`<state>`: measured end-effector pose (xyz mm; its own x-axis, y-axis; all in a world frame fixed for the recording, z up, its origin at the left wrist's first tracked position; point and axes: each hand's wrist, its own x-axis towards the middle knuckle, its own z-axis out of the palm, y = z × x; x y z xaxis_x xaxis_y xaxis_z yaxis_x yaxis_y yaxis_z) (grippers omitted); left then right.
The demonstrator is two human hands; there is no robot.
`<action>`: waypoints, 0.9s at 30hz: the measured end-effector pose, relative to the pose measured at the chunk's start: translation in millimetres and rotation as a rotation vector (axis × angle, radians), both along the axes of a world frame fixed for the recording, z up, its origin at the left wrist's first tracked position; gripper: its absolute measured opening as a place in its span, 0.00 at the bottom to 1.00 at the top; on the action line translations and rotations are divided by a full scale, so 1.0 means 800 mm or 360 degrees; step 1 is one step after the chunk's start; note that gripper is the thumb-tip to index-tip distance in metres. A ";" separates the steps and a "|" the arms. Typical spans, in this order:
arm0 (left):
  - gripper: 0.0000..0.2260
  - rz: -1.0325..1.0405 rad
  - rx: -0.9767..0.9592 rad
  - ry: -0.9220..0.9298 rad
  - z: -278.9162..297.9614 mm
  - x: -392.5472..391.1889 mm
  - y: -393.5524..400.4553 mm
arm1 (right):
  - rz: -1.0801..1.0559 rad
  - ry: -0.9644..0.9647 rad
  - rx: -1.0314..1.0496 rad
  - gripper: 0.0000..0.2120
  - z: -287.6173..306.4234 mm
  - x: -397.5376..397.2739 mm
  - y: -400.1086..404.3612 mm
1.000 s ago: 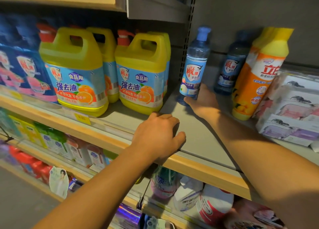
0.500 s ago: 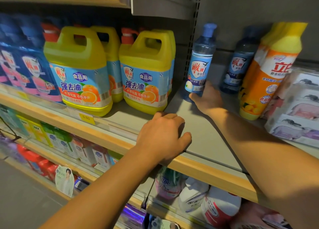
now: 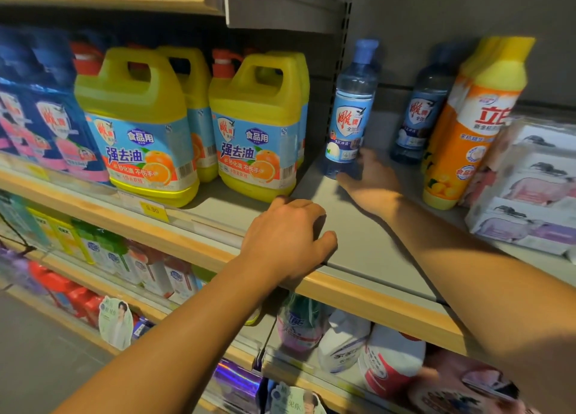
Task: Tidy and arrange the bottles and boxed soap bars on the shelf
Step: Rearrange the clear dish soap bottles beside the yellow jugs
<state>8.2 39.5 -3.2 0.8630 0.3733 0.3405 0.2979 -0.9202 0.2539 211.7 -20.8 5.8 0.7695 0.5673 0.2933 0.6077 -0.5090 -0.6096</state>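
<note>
Presently, the right hand (image 3: 371, 181) grips the base of the upright clear blue detergent bottle (image 3: 350, 111) deep on the shelf (image 3: 367, 245); the left hand (image 3: 286, 242), fingers curled, rests on its front edge.

- Matt grey shelf board (image 3: 358, 236), edged with a light wood-look strip.
- Translucent blue plastic bottle (image 3: 350, 111), glossy label.
- Glossy yellow plastic jugs (image 3: 252, 123).
- Film-wrapped soap boxes (image 3: 530, 192).

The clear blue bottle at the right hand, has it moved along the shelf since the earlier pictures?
No. The clear blue bottle stands equally near the perforated shelf upright; only the camera shifted.
</note>
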 end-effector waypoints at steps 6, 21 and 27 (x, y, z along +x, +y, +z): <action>0.16 -0.0001 -0.0036 -0.0008 0.003 0.002 -0.001 | 0.0134 -0.0280 -0.0365 0.28 0.008 -0.051 -0.120; 0.15 -0.0220 -0.0771 -0.0403 0.061 0.175 -0.049 | -0.0200 -0.0122 -0.0438 0.26 -0.009 -0.059 -0.250; 0.20 -0.0170 -0.0947 -0.0411 0.054 0.282 -0.024 | -0.0232 -0.0153 -0.0363 0.25 -0.010 -0.061 -0.250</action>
